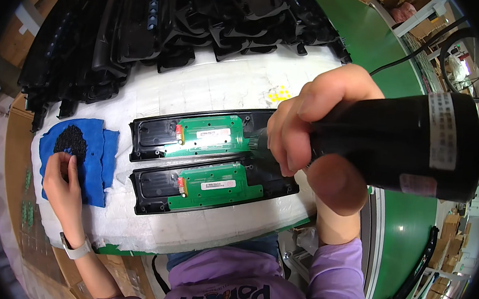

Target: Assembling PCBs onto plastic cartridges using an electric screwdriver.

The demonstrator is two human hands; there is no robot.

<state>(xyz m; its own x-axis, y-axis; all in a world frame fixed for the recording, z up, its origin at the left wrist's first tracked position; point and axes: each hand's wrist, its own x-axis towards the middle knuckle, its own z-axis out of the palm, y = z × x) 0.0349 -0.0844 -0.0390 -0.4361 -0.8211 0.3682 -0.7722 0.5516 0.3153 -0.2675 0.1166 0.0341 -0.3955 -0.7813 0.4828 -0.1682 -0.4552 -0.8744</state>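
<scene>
My right hand (321, 108) is wrapped round a thick black electric screwdriver (386, 138) with pale labels, held high over the right side of the table. My fingers hide its tip. Below it lie two long black plastic housings, a far one (152, 134) and a near one (152, 190), side by side. A green circuit board sits in each, the far board (202, 125) and the near board (231, 177). At the left, my left hand (63, 185) pinches thumb and fingertips together at the lower edge of a pile of small black screws (71, 139) on a blue cloth (95, 180). What lies between those fingertips is too small to make out.
Many black plastic housings (142, 29) are stacked along the table's far side. White sheeting (200, 82) covers the tabletop, with yellow dots (279, 95) on it. A black cable (413, 53) hangs at the upper right. Cartons (451, 245) stand beyond the green floor (408, 219).
</scene>
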